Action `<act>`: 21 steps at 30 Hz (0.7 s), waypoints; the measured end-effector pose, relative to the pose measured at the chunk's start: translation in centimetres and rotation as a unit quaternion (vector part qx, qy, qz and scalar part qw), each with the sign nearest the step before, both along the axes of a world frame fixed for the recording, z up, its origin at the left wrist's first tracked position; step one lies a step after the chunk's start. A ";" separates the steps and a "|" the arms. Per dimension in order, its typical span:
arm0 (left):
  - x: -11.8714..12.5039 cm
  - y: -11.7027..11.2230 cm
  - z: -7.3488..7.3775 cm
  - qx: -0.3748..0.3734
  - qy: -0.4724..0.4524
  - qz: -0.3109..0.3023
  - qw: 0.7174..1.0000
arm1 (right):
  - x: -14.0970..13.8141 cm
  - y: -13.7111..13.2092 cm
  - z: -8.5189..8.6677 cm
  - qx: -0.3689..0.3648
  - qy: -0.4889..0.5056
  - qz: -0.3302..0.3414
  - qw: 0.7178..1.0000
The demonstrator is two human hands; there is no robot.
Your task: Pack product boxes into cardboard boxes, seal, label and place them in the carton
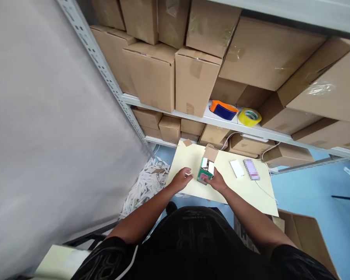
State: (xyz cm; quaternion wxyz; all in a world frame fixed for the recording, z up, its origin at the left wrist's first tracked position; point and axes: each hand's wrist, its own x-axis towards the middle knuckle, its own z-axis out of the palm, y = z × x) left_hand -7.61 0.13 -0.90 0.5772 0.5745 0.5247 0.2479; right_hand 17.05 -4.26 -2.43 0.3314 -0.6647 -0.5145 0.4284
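Note:
A small green box (202, 174) with open white flaps stands on the pale yellow table (179, 159). My right hand (217, 181) grips its right side, with the fingers wrapped onto the front. To the left of the box, apart from it, is my left hand (181, 179), its thumb and fingers spread and nothing plain between them. Just behind the green box lies a piece of brown cardboard (211, 153). What is inside the box is too small to make out.
On the table's right lie a white box (237, 168) and a blurred purple phone-like item (251, 169). The shelf above bears yellow tape (249, 117), an orange and blue object (224, 110) and several cardboard boxes (196, 79). Paper strips (142, 186) cover the floor at left.

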 end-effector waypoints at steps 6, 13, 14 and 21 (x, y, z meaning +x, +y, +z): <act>6.1 4.2 2.2 0.069 0.049 -0.077 0.993 | 1.6 1.1 -3.5 0.008 -0.040 0.039 0.998; 9.9 4.7 2.4 0.076 0.168 -0.049 0.982 | 3.8 2.6 -4.5 -0.012 -0.087 0.047 0.995; 10.1 4.7 2.3 0.066 0.152 -0.036 0.985 | 4.0 2.7 -4.0 -0.006 -0.087 0.047 0.995; 9.1 3.5 0.7 -0.024 0.025 0.026 0.999 | 3.0 2.2 0.6 -0.021 -0.028 -0.041 0.999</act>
